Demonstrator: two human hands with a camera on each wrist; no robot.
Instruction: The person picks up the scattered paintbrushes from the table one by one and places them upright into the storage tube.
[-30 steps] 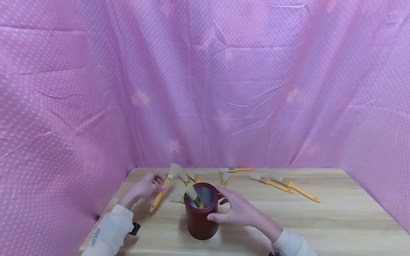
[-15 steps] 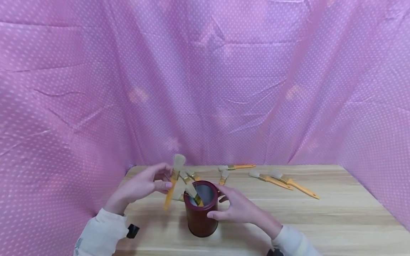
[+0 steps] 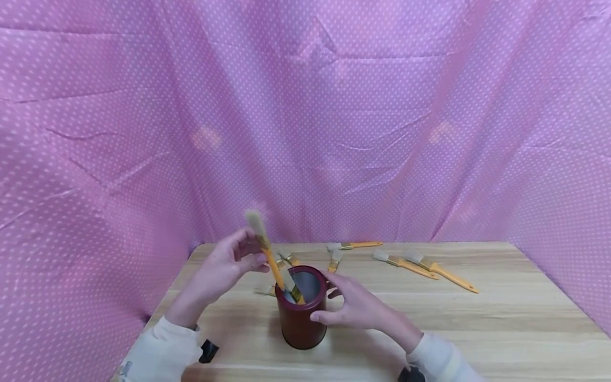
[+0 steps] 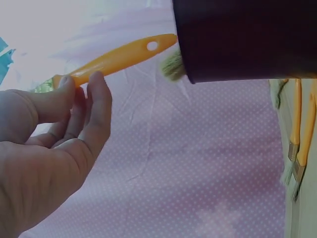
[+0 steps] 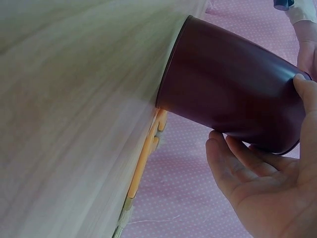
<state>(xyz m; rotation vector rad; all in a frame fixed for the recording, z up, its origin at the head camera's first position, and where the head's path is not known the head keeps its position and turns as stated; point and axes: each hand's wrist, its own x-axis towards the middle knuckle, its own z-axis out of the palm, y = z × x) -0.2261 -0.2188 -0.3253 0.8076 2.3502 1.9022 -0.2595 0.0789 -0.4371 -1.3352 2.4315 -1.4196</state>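
My left hand pinches a paintbrush near its metal ferrule, bristles up. The yellow handle slants down with its tip at the left rim of a dark red cylindrical can; in the left wrist view the handle end meets the can's edge. Another paintbrush leans inside the can, bristles at the rim. My right hand holds the can from the right, thumb in front and fingers behind. In the right wrist view, thumb and fingertips touch its wall.
Behind the can lie several loose paintbrushes, one partly hidden by it. Another brush pokes out at its left. Farther right are a back brush and two slanted ones. A pink dotted curtain encloses the wooden table.
The left hand has lifted the paintbrush from the left of the can and carried it right. Its handle has swung to point down-right at the rim. My right hand stays on the can.
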